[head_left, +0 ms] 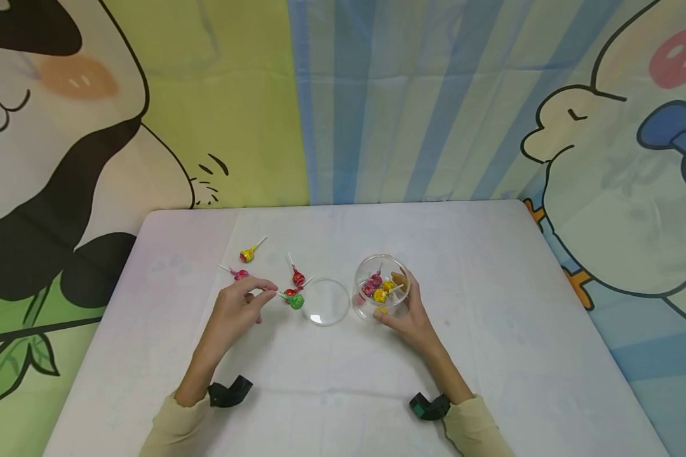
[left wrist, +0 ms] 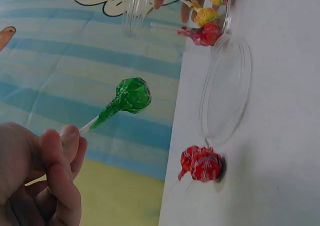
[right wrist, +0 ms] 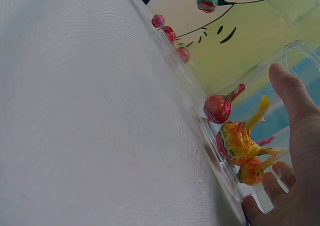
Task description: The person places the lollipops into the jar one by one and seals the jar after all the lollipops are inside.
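Observation:
Between thumb and fingertips, my left hand (head_left: 239,311) pinches the white stick of a green-wrapped lollipop (left wrist: 133,95), raised above the table. My right hand (head_left: 408,320) grips the side of a clear round jar (head_left: 357,280), which stands uncovered on the table. Inside are several lollipops in pink, red and yellow wrappers, such as a yellow one (right wrist: 236,141). A clear round lid (head_left: 326,302) lies flat between the hands. Red lollipops (left wrist: 206,165) lie at the lid's left side, one partly hidden by the green one in the head view.
A yellow lollipop (head_left: 248,255) and a pink lollipop (head_left: 241,275) lie beyond the left hand. The white-covered table (head_left: 491,266) meets a cartoon-printed curtain (head_left: 251,127) at its back edge. Each wrist wears a black camera (head_left: 228,391).

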`<state>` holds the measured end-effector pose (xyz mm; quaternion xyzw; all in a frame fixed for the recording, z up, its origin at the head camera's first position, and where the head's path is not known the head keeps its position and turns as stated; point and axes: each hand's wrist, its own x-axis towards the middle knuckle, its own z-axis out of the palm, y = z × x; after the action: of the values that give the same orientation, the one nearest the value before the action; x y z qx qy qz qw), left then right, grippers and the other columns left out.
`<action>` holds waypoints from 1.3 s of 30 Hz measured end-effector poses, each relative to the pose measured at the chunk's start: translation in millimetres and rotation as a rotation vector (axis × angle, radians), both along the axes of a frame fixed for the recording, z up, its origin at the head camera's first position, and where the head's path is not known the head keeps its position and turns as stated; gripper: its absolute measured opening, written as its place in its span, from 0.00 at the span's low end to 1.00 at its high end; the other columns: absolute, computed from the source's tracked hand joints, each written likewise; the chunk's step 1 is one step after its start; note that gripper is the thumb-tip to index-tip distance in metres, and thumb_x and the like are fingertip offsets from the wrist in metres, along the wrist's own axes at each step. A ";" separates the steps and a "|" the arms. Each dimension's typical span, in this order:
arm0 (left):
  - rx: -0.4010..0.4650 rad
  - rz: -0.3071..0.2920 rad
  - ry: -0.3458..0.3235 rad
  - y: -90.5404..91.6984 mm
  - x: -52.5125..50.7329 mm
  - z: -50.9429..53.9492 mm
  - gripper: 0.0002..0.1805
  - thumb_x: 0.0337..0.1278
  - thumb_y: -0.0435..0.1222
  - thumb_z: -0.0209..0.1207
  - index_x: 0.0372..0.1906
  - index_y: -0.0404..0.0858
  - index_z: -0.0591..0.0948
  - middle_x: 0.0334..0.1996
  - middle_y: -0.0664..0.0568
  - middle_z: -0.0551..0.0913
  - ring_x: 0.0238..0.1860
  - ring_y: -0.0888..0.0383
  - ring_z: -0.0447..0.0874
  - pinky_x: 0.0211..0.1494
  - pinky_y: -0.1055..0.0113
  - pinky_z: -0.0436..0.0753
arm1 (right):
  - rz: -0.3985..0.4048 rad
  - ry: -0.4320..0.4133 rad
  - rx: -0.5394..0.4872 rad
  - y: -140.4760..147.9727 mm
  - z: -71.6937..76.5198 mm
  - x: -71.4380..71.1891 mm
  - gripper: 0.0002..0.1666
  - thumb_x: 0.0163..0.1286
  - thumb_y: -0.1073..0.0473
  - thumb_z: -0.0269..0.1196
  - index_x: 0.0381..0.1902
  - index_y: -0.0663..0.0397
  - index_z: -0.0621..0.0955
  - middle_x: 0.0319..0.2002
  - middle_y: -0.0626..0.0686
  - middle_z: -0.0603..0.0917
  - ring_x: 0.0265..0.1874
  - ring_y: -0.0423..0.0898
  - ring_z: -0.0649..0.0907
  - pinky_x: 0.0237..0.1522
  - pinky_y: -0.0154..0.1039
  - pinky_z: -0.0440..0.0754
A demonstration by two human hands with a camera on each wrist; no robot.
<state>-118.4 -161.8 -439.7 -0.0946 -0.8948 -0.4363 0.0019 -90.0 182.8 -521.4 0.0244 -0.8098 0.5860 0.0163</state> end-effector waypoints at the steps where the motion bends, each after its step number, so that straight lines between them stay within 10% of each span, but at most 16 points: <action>1: 0.020 -0.008 0.014 4.6 0.0 2.0 0.07 0.58 0.34 0.64 0.41 0.41 0.85 0.36 0.49 0.86 0.13 0.55 0.76 0.17 0.70 0.67 | 0.002 0.009 -0.002 0.3 -0.7 -0.1 0.62 0.54 0.60 0.73 0.76 0.37 0.47 0.76 0.57 0.53 0.76 0.58 0.55 0.72 0.68 0.44; 11: 0.217 -0.108 -0.010 46.1 -3.5 17.7 0.09 0.56 0.39 0.66 0.42 0.45 0.87 0.23 0.53 0.82 0.15 0.53 0.77 0.16 0.70 0.63 | 0.008 0.000 0.001 -0.7 1.6 -1.0 0.63 0.54 0.63 0.73 0.77 0.40 0.46 0.76 0.59 0.53 0.76 0.59 0.54 0.72 0.68 0.45; 18: 0.290 -0.172 0.011 79.6 -10.2 22.7 0.11 0.58 0.46 0.65 0.43 0.48 0.87 0.31 0.55 0.86 0.14 0.56 0.76 0.15 0.71 0.62 | 0.022 -0.011 0.000 -5.8 30.0 6.3 0.62 0.54 0.65 0.72 0.76 0.52 0.46 0.74 0.65 0.55 0.75 0.64 0.55 0.70 0.70 0.46; 39: 0.026 -0.257 0.227 164.8 -33.6 4.0 0.08 0.57 0.41 0.65 0.39 0.44 0.88 0.32 0.56 0.90 0.18 0.69 0.77 0.20 0.76 0.67 | 0.041 0.028 -0.016 -5.7 34.9 9.1 0.61 0.55 0.67 0.71 0.76 0.51 0.46 0.72 0.68 0.58 0.73 0.66 0.58 0.70 0.69 0.50</action>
<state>-152.0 3.0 -435.7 -0.2569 -0.8636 -0.4311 0.0484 -80.9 177.1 -486.4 0.0493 -0.8042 0.5922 0.0159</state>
